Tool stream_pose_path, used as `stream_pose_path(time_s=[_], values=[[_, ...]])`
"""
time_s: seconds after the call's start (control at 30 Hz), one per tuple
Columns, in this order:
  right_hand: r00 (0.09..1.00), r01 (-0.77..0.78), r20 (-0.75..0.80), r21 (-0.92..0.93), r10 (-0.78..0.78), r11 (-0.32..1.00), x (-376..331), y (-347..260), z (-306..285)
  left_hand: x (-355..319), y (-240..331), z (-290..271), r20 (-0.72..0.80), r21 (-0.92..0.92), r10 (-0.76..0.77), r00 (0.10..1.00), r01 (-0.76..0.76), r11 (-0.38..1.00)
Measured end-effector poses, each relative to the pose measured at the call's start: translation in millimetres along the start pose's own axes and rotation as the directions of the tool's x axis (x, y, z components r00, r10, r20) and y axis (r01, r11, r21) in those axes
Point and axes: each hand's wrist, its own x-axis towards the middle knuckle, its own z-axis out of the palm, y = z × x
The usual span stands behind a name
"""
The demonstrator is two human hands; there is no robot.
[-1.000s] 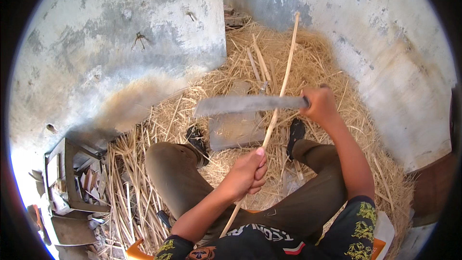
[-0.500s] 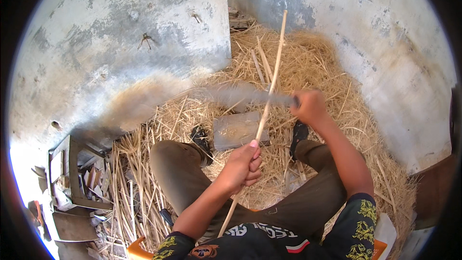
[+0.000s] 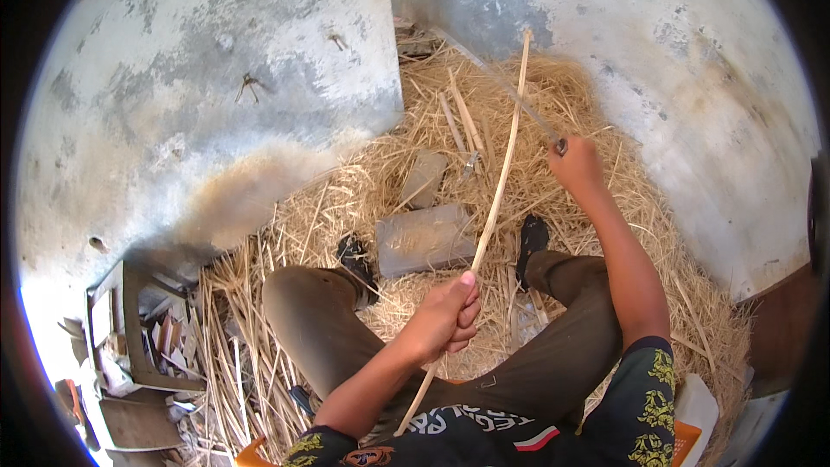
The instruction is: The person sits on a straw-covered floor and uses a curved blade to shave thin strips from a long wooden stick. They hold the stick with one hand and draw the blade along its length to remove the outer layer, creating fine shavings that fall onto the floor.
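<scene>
My left hand [image 3: 443,318] is closed around a long, thin, pale bamboo or wood strip [image 3: 494,209]. The strip slants from my lap up toward the far wall and bends slightly. In my closed right hand [image 3: 577,169] is the dark handle of a long-bladed knife [image 3: 538,118]. Its narrow blade points up and to the left, crossing the strip near its far end; whether the two touch, I cannot tell. Between my feet lies a flat greyish block [image 3: 424,239], dusted with shavings.
Straw-like shavings [image 3: 553,91] cover the floor ahead and to the right. Long strips [image 3: 238,372] are heaped at my left, beside a wooden frame [image 3: 130,320] with scraps in it. A flat stone-like piece [image 3: 424,178] sits beyond the block. Worn walls [image 3: 692,104] enclose the corner.
The knife, blurred across the strip before, has moved farther out along it, and its blade now points away from me. My right hand has shifted slightly forward and right; my left keeps its grip.
</scene>
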Motion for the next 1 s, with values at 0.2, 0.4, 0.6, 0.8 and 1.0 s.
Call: stream_pose_path(time_s=[0.2, 0.4, 0.6, 0.8, 1.0], values=[[0.948, 0.317, -0.005, 0.051, -0.317, 0.947, -4.1, 21.0, -9.3, -0.9, -3.6, -1.0, 0.077, 0.015, -0.019, 0.997, 0.018, 1.0], [0.994, -0.028, -0.101, 0.016, 0.029, 0.999, 11.9, 40.7, -17.3, -3.0, -8.7, 10.0, 0.096, 0.013, -0.101, 0.99, 0.1, 0.995], [0.997, 0.032, -0.076, 0.103, -0.024, 0.994, 16.6, 78.8, -28.3, -12.8, -8.7, 15.2, 0.117, 0.042, -0.111, 0.987, 0.107, 0.993], [0.916, -0.385, -0.119, -0.003, 0.382, 0.923, 25.1, 99.6, -18.1, 13.8, -11.6, 2.8, 0.164, -0.089, -0.169, 0.972, 0.185, 0.979], [1.0, 0.01, -0.025, -0.134, -0.013, 0.991, 9.7, 65.0, -21.4, 12.1, -7.4, -1.6, 0.116, -0.045, -0.135, 0.984, 0.141, 0.989]])
